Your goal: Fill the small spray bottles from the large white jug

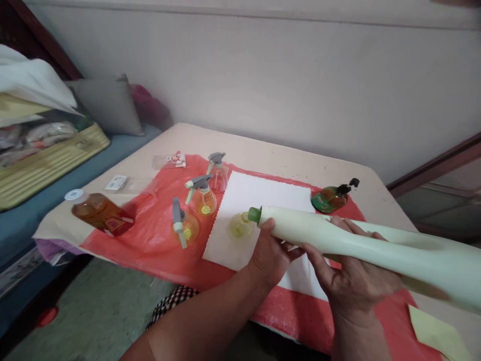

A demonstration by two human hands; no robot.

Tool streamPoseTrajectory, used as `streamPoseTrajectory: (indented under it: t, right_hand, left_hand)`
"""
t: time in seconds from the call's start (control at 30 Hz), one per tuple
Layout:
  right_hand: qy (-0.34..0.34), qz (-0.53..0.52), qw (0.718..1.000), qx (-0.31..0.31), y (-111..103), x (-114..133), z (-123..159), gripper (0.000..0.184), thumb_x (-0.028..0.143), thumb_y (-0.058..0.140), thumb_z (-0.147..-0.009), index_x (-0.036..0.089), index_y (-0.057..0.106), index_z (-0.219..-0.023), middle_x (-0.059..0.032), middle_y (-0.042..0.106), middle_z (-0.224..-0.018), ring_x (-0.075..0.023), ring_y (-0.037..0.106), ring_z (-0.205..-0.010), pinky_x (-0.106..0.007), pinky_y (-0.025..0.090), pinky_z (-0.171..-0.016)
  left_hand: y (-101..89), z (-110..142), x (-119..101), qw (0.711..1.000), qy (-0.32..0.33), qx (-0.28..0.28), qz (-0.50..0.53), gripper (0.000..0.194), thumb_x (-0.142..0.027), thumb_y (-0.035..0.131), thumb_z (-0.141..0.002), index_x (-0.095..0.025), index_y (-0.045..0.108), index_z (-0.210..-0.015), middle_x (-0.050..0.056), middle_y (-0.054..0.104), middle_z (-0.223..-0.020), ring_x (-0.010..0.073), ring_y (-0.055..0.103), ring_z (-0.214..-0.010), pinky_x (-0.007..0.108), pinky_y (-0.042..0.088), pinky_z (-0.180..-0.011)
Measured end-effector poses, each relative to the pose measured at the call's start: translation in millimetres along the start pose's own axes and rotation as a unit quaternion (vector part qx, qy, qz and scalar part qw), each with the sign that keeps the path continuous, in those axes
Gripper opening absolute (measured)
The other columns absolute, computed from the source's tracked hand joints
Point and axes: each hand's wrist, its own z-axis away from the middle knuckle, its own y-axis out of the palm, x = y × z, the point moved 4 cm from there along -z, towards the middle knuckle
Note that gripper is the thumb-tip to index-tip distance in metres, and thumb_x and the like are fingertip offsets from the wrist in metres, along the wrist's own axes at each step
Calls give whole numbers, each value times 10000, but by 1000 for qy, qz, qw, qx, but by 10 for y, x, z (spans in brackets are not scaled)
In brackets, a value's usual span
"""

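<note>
A large pale green jug (361, 245) lies almost level across the right side of the view, its mouth pointing left. My left hand (268, 255) grips it at the neck, thumb near the rim. Further back, my right hand (349, 276) is wrapped around its handle. At the jug's mouth a green spout (254, 214) sticks out, right at the opening of a small clear bottle (237, 226) with yellowish liquid in its bottom. That bottle has no spray head and stands on a white sheet (263, 188). Whether liquid is flowing cannot be made out.
Three clear spray bottles with grey heads, the front one (186, 228) holding yellow liquid, stand left on a red plastic cover (146, 220). A large amber bottle (101, 213) is further left. A dark green pump bottle (329, 199) stands back right. A yellow cloth (436, 331) lies front right.
</note>
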Motion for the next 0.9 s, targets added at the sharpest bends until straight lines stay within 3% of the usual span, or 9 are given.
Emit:
streamPoseTrajectory:
  t: [0.5, 0.9]
  right_hand:
    - [-3, 3, 1000, 5, -9, 14, -16, 578, 349, 886, -706, 71, 678, -1168, -162, 783, -1046, -349, 751, -999, -465, 510, -1061]
    - [-2, 3, 1000, 8, -10, 15, -8, 572, 346, 867, -732, 88, 666, -1201, -149, 781, -1063, -342, 747, -1016, -471, 511, -1053]
  left_hand:
    - [5, -7, -2, 1000, 6, 8, -5, 548, -548, 697, -771, -151, 674, -1147, 157, 664, -1248, 341, 600, -1129, 472, 495, -944]
    - [1, -6, 11, 1000, 1, 6, -12, 567, -562, 681, -778, -152, 672, -1170, 156, 673, -1184, 359, 584, -1172, 496, 480, -983]
